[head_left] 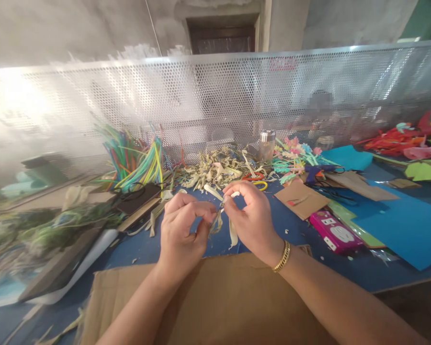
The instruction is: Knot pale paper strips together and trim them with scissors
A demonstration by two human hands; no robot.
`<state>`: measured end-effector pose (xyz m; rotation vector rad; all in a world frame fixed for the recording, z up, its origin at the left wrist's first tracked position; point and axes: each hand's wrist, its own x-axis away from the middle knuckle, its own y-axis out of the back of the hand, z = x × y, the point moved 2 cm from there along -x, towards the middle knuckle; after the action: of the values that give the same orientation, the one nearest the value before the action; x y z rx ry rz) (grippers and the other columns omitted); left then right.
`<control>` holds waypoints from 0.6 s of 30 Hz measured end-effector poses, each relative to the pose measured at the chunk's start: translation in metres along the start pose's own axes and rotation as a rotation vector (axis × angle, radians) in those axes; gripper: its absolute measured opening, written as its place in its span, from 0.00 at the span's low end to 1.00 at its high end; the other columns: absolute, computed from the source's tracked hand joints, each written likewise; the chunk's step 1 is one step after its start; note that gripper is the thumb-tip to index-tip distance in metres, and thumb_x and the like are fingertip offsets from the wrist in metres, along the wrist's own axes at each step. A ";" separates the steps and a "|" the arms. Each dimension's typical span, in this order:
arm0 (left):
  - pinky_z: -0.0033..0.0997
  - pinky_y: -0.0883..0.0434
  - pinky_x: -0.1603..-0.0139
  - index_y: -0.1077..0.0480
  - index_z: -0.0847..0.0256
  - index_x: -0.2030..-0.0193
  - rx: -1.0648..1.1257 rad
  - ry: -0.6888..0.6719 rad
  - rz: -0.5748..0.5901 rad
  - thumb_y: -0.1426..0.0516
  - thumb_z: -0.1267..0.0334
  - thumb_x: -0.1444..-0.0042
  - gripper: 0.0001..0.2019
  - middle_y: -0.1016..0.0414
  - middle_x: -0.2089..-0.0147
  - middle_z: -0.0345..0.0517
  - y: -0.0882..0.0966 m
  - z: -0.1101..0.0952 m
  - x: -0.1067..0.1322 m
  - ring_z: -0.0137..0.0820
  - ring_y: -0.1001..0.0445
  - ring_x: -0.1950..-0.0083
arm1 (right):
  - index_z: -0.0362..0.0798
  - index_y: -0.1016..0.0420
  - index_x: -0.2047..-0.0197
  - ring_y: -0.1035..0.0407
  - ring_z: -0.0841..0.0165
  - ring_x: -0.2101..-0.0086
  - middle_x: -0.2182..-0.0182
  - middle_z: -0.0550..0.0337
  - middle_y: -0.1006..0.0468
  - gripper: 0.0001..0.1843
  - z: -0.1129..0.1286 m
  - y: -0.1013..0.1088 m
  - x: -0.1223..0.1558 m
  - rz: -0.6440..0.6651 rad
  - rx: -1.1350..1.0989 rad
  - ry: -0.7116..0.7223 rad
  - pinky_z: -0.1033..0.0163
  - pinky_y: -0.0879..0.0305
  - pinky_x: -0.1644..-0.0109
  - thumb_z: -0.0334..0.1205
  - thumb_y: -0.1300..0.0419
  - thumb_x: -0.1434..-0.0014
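My left hand (pixel 187 227) and my right hand (pixel 253 223) come close together above the blue table, in front of the cardboard sheet. Pale dried husk strips (pixel 233 235) pass between them, one end sticking up and others hanging below the fingers. My right hand pinches the strips between thumb and forefinger. With its thumb and forefinger pressed together, my left hand grips a thin, darker end of the strips. Fingers partly hide the spot where the pieces meet. A pile of dried husk scraps (pixel 215 165) lies just beyond both hands.
A cardboard sheet (pixel 244 302) lies nearest me. Colourful pipe cleaners (pixel 140 158) stand back left, near a perforated metal screen (pixel 226 96). To the right are yellow-handled scissors (pixel 260 185), a glue gun (pixel 318 171), a magenta box (pixel 334 232) and blue paper (pixel 405 220).
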<state>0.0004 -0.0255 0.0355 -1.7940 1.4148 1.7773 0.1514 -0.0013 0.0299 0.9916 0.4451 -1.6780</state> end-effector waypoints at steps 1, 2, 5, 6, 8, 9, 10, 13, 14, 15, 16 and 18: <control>0.36 0.34 0.61 0.34 0.57 0.73 0.007 -0.008 0.001 0.43 0.78 0.51 0.11 0.22 0.69 0.40 0.000 0.000 0.000 0.32 0.33 0.65 | 0.49 0.32 0.69 0.30 0.68 0.62 0.67 0.60 0.25 0.07 0.000 0.000 0.000 0.000 0.003 -0.001 0.60 0.34 0.53 0.26 0.44 0.47; 0.35 0.34 0.61 0.35 0.57 0.73 0.014 -0.015 0.003 0.43 0.79 0.51 0.11 0.22 0.69 0.40 0.000 0.000 0.000 0.32 0.33 0.66 | 0.49 0.32 0.69 0.30 0.68 0.62 0.67 0.60 0.25 0.07 0.000 0.000 0.000 0.000 0.006 0.000 0.60 0.34 0.53 0.26 0.44 0.47; 0.35 0.33 0.60 0.35 0.57 0.74 0.029 -0.017 0.012 0.42 0.78 0.51 0.11 0.22 0.69 0.39 -0.001 0.001 0.001 0.31 0.33 0.66 | 0.49 0.32 0.68 0.30 0.68 0.62 0.67 0.59 0.24 0.07 0.000 0.000 0.000 0.002 0.010 0.002 0.59 0.34 0.53 0.27 0.44 0.47; 0.35 0.33 0.60 0.35 0.57 0.74 0.025 -0.010 0.009 0.42 0.78 0.51 0.11 0.22 0.69 0.39 -0.001 0.001 0.001 0.31 0.32 0.66 | 0.49 0.32 0.68 0.30 0.68 0.62 0.67 0.59 0.24 0.07 -0.001 0.000 -0.001 0.004 0.008 0.002 0.59 0.34 0.53 0.27 0.44 0.46; 0.35 0.33 0.59 0.32 0.57 0.72 0.002 0.024 -0.021 0.40 0.75 0.50 0.09 0.22 0.68 0.40 -0.001 0.002 0.001 0.32 0.31 0.65 | 0.49 0.32 0.68 0.30 0.68 0.63 0.67 0.59 0.25 0.06 -0.002 0.000 -0.002 0.006 0.000 -0.001 0.60 0.33 0.54 0.28 0.44 0.46; 0.35 0.33 0.58 0.30 0.57 0.70 -0.010 0.056 -0.041 0.40 0.74 0.49 0.07 0.22 0.68 0.40 -0.002 0.004 0.002 0.32 0.30 0.64 | 0.49 0.32 0.68 0.30 0.68 0.63 0.67 0.59 0.25 0.06 -0.003 -0.001 -0.002 0.010 -0.007 -0.005 0.60 0.33 0.55 0.28 0.45 0.45; 0.35 0.33 0.57 0.28 0.56 0.66 -0.015 0.100 -0.058 0.39 0.72 0.49 0.06 0.22 0.67 0.40 -0.002 0.006 0.002 0.32 0.29 0.64 | 0.49 0.32 0.68 0.30 0.68 0.64 0.67 0.59 0.25 0.06 -0.004 -0.001 -0.002 0.016 -0.015 -0.009 0.61 0.33 0.56 0.28 0.45 0.45; 0.34 0.32 0.56 0.27 0.56 0.57 0.043 0.276 -0.061 0.39 0.65 0.46 0.09 0.23 0.65 0.42 -0.005 0.016 0.005 0.32 0.27 0.62 | 0.48 0.33 0.67 0.30 0.68 0.64 0.67 0.58 0.25 0.05 -0.006 -0.002 -0.002 0.034 -0.030 -0.009 0.62 0.32 0.58 0.29 0.45 0.44; 0.34 0.32 0.55 0.27 0.56 0.55 0.082 0.337 -0.049 0.40 0.64 0.45 0.10 0.23 0.64 0.42 -0.006 0.019 0.005 0.32 0.26 0.61 | 0.48 0.33 0.67 0.30 0.68 0.64 0.67 0.58 0.26 0.05 -0.006 -0.003 -0.002 0.038 -0.028 -0.003 0.61 0.32 0.58 0.29 0.45 0.43; 0.33 0.33 0.54 0.27 0.57 0.54 0.128 0.394 -0.033 0.41 0.62 0.43 0.10 0.23 0.64 0.42 -0.007 0.021 0.006 0.33 0.26 0.60 | 0.48 0.33 0.67 0.31 0.68 0.64 0.67 0.58 0.26 0.04 -0.006 -0.003 -0.002 0.037 -0.022 0.006 0.61 0.33 0.57 0.29 0.45 0.43; 0.33 0.33 0.54 0.27 0.57 0.54 0.181 0.446 -0.013 0.42 0.60 0.42 0.10 0.22 0.63 0.43 -0.007 0.024 0.007 0.33 0.26 0.60 | 0.48 0.33 0.67 0.31 0.68 0.64 0.67 0.58 0.26 0.04 -0.006 -0.002 -0.002 0.033 -0.013 0.015 0.61 0.33 0.57 0.29 0.45 0.43; 0.33 0.33 0.55 0.27 0.59 0.56 0.291 0.532 0.031 0.45 0.57 0.40 0.11 0.22 0.64 0.44 -0.008 0.025 0.007 0.33 0.26 0.61 | 0.48 0.33 0.67 0.31 0.68 0.64 0.67 0.58 0.26 0.04 -0.005 -0.002 -0.002 0.032 0.007 0.032 0.60 0.33 0.56 0.29 0.45 0.43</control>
<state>-0.0114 -0.0060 0.0198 -2.1718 1.7813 1.0610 0.1513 0.0043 0.0277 1.0271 0.4427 -1.6376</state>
